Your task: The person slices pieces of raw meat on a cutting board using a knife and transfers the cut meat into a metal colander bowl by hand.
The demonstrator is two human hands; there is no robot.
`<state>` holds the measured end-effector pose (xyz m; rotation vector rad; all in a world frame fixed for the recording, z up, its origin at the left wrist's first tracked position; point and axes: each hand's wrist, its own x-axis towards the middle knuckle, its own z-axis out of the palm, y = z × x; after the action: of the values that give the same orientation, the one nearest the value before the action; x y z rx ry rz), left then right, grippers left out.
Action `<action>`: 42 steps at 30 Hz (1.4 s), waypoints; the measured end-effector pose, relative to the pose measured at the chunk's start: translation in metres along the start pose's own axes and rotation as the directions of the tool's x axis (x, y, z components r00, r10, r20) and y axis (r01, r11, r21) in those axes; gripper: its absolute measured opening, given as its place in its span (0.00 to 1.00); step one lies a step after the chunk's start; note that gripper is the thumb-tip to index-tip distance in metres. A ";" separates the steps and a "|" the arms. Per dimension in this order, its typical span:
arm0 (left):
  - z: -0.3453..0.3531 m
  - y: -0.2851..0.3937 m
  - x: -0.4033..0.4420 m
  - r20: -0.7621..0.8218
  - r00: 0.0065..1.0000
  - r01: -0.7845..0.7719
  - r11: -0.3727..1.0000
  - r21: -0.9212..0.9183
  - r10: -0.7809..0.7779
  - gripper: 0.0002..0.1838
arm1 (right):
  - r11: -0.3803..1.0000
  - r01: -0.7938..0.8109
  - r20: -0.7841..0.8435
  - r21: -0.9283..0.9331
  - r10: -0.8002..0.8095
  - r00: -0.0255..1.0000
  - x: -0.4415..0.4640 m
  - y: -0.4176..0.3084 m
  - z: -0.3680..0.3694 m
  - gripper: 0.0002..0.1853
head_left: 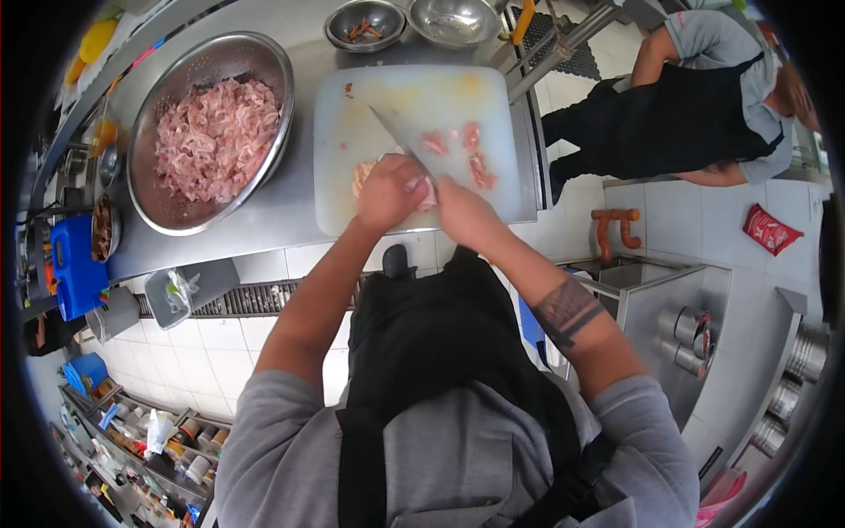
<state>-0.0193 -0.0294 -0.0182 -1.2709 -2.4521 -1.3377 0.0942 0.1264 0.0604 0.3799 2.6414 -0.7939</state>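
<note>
On the white cutting board (352, 114), my right hand (466, 211) is closed round the handle of a knife (400, 141), whose blade points up and to the left. My left hand (387, 189) is closed on a piece of raw meat (426, 195) beside the blade, its fingers curled. More meat (362, 176) shows just left of that hand. Several small cut pieces (476, 167) lie to the right of the knife. A large steel colander (282, 114) heaped with raw sliced meat (216, 141) stands to the left of the board.
Two metal bowls (365, 44) (453, 22) stand behind the board. Another person (678, 123) in a black apron stands at the right, beyond the table's edge. A blue container (77, 264) is at the left, and a grey bin (189, 290) is below the table.
</note>
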 end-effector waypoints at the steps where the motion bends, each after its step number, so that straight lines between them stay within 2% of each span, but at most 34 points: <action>1: -0.002 -0.001 0.003 -0.049 0.998 0.033 0.999 0.039 -0.031 0.12 | 1.000 0.002 -0.022 -0.008 -0.002 1.000 -0.010 0.004 0.001 0.14; 3: -0.003 -0.001 0.003 -0.072 0.996 0.052 0.997 0.050 -0.049 0.13 | 0.992 -0.109 0.093 -0.069 0.116 0.989 -0.053 0.020 -0.006 0.13; 5: -0.003 0.001 0.001 -0.096 0.992 0.082 0.995 0.054 -0.076 0.13 | 0.986 -0.143 0.108 -0.086 0.152 0.982 -0.084 0.036 -0.012 0.13; 7: -0.008 0.002 0.001 -0.059 0.997 0.047 0.996 0.072 -0.043 0.13 | 0.984 -0.131 0.108 -0.123 0.144 0.984 -0.085 0.049 -0.029 0.12; 9: -0.011 0.004 0.002 -0.074 0.995 0.076 0.995 0.071 -0.071 0.12 | 0.981 -0.117 0.119 -0.154 0.136 0.983 -0.068 0.063 -0.036 0.12; 11: -0.008 0.003 -0.002 -0.081 0.992 0.103 0.992 0.071 -0.097 0.11 | 0.984 -0.090 -0.065 -0.155 0.080 0.995 -0.044 0.080 -0.033 0.12; 13: -0.008 -0.003 -0.002 -0.210 0.978 0.037 0.996 0.085 -0.019 0.11 | 0.987 -0.098 -0.078 -0.127 0.088 0.993 -0.046 0.064 -0.037 0.12; 17: -0.010 0.004 -0.007 -0.137 0.989 0.061 0.995 0.077 -0.050 0.11 | 0.988 -0.129 -0.010 -0.088 0.128 0.992 -0.076 0.018 -0.035 0.10; 19: -0.010 0.005 -0.010 -0.122 0.992 -0.018 0.991 0.132 0.035 0.12 | 0.987 -0.133 0.082 -0.091 0.141 0.987 -0.091 0.007 -0.033 0.09; 26: -0.005 0.002 -0.006 -0.065 0.997 -0.041 0.997 0.065 0.045 0.12 | 0.979 -0.189 0.151 -0.072 0.198 0.969 -0.096 0.000 -0.027 0.12; 32: -0.008 0.001 -0.001 -0.031 0.999 -0.035 0.999 0.028 0.036 0.11 | 0.997 -0.007 -0.013 0.082 0.008 1.000 0.005 -0.007 0.007 0.12; 36: -0.011 0.001 -0.003 0.023 0.999 -0.029 0.999 0.027 0.029 0.10 | 0.992 0.111 -0.061 0.058 -0.107 0.992 0.053 0.006 0.002 0.15; 38: -0.017 0.001 -0.005 0.034 0.999 -0.016 1.000 0.026 0.015 0.08 | 0.963 0.117 0.030 -0.242 -0.113 0.993 0.059 0.008 -0.029 0.22; 39: -0.020 0.000 -0.006 0.030 1.000 -0.002 0.999 0.034 0.001 0.09 | 0.964 0.117 0.029 -0.238 -0.113 0.993 0.055 0.012 -0.038 0.22; 41: -0.022 0.002 -0.007 0.019 1.000 0.008 0.999 0.037 -0.009 0.10 | 0.968 0.094 -0.135 -0.233 -0.128 0.983 0.047 0.021 -0.058 0.29; 42: -0.025 0.003 -0.008 0.005 1.000 0.028 0.999 -0.020 -0.028 0.11 | 0.966 0.093 -0.136 -0.240 -0.128 0.982 0.036 0.017 -0.065 0.29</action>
<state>-0.0193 -0.0516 -0.0046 -1.2498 -2.4745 -1.3704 0.0512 0.1826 0.0879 0.2378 2.8783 -0.4949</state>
